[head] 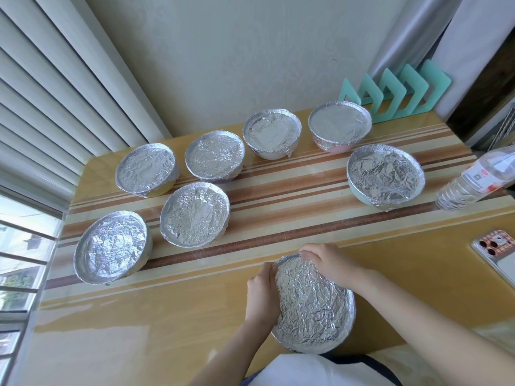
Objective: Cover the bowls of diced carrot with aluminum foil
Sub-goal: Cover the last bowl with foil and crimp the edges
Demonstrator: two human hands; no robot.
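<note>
Near bowl (351,319) sits at near edge of table (167,330), about mid-width. Left hand (259,291) pinches foil (312,302) at left rim. Right hand (326,263) curls over far rim, gripping foil. Foil looks thin, light, easily torn, likely holds crease. Best handled at rim, not sagging middle.

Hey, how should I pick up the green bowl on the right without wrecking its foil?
Cup the green bowl low on its bare wall, coming in from both sides under the foil skirt. The foil is stretched flat over the rim, so a grip from above would likely dent or tear it.
</note>
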